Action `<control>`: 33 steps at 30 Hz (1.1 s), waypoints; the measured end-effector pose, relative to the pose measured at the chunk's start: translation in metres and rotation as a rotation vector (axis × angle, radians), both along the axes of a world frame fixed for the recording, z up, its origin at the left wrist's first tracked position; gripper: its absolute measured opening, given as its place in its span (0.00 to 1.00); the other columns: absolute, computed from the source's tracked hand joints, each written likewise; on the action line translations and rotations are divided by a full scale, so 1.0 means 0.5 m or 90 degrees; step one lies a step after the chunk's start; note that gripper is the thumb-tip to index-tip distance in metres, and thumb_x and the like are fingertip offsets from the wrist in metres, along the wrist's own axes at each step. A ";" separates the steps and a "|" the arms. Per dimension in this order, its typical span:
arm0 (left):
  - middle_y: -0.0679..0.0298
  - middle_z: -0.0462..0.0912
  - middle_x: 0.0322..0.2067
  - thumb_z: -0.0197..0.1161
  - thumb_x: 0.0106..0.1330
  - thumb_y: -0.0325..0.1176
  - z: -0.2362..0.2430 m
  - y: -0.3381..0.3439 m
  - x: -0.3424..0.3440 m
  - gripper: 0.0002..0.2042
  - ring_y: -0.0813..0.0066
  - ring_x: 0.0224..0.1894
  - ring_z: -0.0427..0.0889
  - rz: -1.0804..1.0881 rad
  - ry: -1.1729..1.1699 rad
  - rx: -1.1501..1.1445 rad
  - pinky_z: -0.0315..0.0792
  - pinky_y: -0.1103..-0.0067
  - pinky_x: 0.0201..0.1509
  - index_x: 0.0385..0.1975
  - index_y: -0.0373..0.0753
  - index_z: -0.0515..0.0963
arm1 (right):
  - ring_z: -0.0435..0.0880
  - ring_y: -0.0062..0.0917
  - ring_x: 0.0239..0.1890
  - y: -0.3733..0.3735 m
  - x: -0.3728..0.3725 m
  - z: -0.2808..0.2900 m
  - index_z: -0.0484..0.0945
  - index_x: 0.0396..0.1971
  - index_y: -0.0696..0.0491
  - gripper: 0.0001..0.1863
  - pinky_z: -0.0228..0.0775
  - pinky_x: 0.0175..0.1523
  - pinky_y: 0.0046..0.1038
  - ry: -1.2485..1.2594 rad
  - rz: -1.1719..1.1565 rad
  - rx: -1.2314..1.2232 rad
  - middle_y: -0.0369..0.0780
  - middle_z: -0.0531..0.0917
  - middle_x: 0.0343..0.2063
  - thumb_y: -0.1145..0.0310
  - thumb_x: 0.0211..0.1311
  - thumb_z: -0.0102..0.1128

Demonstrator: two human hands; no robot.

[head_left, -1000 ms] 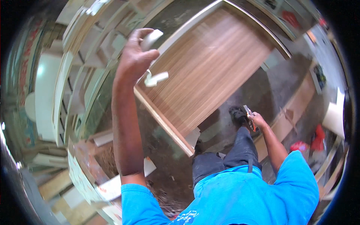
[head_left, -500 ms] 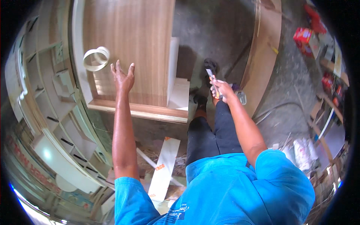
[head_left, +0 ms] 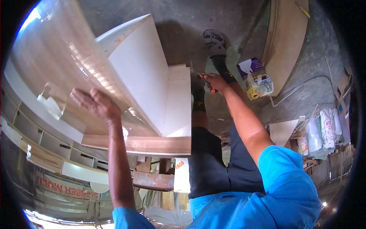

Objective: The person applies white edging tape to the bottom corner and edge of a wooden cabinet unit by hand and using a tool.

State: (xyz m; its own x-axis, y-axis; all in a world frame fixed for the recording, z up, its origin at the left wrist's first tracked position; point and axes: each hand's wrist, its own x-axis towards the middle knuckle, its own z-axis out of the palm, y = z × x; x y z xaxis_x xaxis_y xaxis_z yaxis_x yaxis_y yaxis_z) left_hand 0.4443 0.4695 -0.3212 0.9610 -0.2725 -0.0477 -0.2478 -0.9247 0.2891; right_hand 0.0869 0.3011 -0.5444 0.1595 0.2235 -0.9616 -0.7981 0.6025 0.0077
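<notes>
The left hand (head_left: 97,106) is open, with its fingers extended over the wood panel (head_left: 49,49); whether it touches the surface cannot be told. A blurred, curled white strip (head_left: 54,108) appears against the panel to the left of this hand, apart from the fingertips, while a white board (head_left: 143,72) stands to the hand's right. The right hand (head_left: 218,82) is closed around an orange-and-dark knife (head_left: 214,91), with a shoe (head_left: 215,40) ahead of this hand and a plastic pack (head_left: 257,78) on the floor (head_left: 173,34) to its right.
</notes>
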 end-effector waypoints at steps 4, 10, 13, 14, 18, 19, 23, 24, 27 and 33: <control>0.42 0.46 0.71 0.38 0.73 0.52 0.003 0.058 0.002 0.35 0.51 0.74 0.41 -0.023 -0.010 0.059 0.38 0.60 0.75 0.69 0.28 0.48 | 0.75 0.13 0.24 0.064 -0.009 -0.057 0.75 0.58 0.50 0.22 0.69 0.27 0.22 -0.021 0.056 -0.022 0.29 0.81 0.30 0.57 0.68 0.58; 0.42 0.51 0.68 0.35 0.72 0.54 -0.014 0.047 -0.005 0.36 0.52 0.72 0.48 0.025 -0.003 0.072 0.41 0.57 0.74 0.69 0.29 0.50 | 0.75 0.14 0.19 0.096 -0.061 -0.151 0.75 0.59 0.49 0.23 0.67 0.23 0.21 -0.061 0.104 -0.010 0.32 0.79 0.21 0.56 0.68 0.58; 0.43 0.49 0.69 0.34 0.71 0.56 -0.013 0.071 0.002 0.37 0.53 0.72 0.48 -0.052 -0.020 0.115 0.43 0.58 0.73 0.69 0.29 0.50 | 0.74 0.13 0.18 0.105 -0.057 -0.144 0.74 0.59 0.48 0.23 0.66 0.22 0.20 -0.077 0.127 -0.010 0.32 0.79 0.20 0.56 0.68 0.58; 0.42 0.50 0.69 0.34 0.71 0.56 -0.013 0.061 -0.003 0.37 0.53 0.72 0.49 -0.012 -0.015 0.093 0.44 0.58 0.73 0.69 0.29 0.51 | 0.74 0.13 0.18 0.105 -0.052 -0.136 0.74 0.59 0.48 0.23 0.66 0.22 0.20 -0.081 0.113 0.001 0.32 0.79 0.20 0.56 0.68 0.58; 0.43 0.51 0.68 0.34 0.70 0.57 -0.015 0.058 -0.002 0.38 0.54 0.71 0.50 0.018 -0.015 0.047 0.44 0.58 0.73 0.69 0.29 0.51 | 0.73 0.12 0.17 0.095 -0.031 -0.113 0.74 0.60 0.48 0.23 0.66 0.22 0.20 -0.077 0.159 -0.008 0.31 0.79 0.20 0.56 0.68 0.58; 0.43 0.51 0.68 0.34 0.70 0.57 -0.016 0.059 -0.001 0.38 0.54 0.71 0.50 0.017 -0.014 0.046 0.44 0.58 0.73 0.69 0.29 0.51 | 0.72 0.13 0.16 0.090 -0.030 -0.114 0.74 0.60 0.48 0.23 0.65 0.22 0.20 -0.058 0.153 -0.007 0.31 0.79 0.20 0.57 0.68 0.58; 0.43 0.52 0.68 0.34 0.70 0.57 -0.018 0.061 -0.001 0.38 0.54 0.71 0.50 -0.008 -0.024 0.062 0.43 0.58 0.74 0.69 0.29 0.51 | 0.71 0.13 0.14 0.085 -0.023 -0.101 0.73 0.61 0.48 0.22 0.65 0.20 0.20 -0.046 0.201 0.022 0.32 0.80 0.22 0.60 0.69 0.56; 0.43 0.52 0.68 0.34 0.70 0.57 -0.017 0.062 -0.001 0.38 0.54 0.71 0.49 -0.010 -0.032 0.068 0.42 0.58 0.74 0.69 0.29 0.51 | 0.71 0.13 0.14 0.090 -0.018 -0.097 0.73 0.61 0.48 0.22 0.65 0.20 0.20 -0.046 0.202 0.024 0.32 0.80 0.22 0.60 0.69 0.56; 0.43 0.52 0.68 0.34 0.71 0.57 -0.014 0.055 -0.004 0.38 0.53 0.72 0.49 0.004 -0.026 0.064 0.41 0.58 0.74 0.69 0.29 0.51 | 0.72 0.14 0.15 0.115 -0.005 -0.088 0.73 0.61 0.49 0.22 0.67 0.20 0.21 -0.011 0.172 0.007 0.32 0.81 0.23 0.60 0.69 0.54; 0.43 0.51 0.68 0.32 0.72 0.58 -0.021 0.081 0.005 0.37 0.52 0.72 0.48 -0.043 -0.035 0.091 0.41 0.56 0.74 0.69 0.29 0.51 | 0.78 0.19 0.16 0.203 -0.020 -0.089 0.73 0.61 0.51 0.24 0.73 0.24 0.25 -0.029 0.376 -0.205 0.36 0.81 0.20 0.59 0.67 0.54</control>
State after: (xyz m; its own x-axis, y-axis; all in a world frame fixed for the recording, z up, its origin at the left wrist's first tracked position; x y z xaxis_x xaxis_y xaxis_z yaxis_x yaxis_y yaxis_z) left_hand 0.4466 0.5101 -0.3317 0.9428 -0.3311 -0.0383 -0.3231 -0.9361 0.1393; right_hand 0.0770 0.4025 -0.5888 0.1408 -0.0102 -0.9900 -0.9895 0.0316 -0.1411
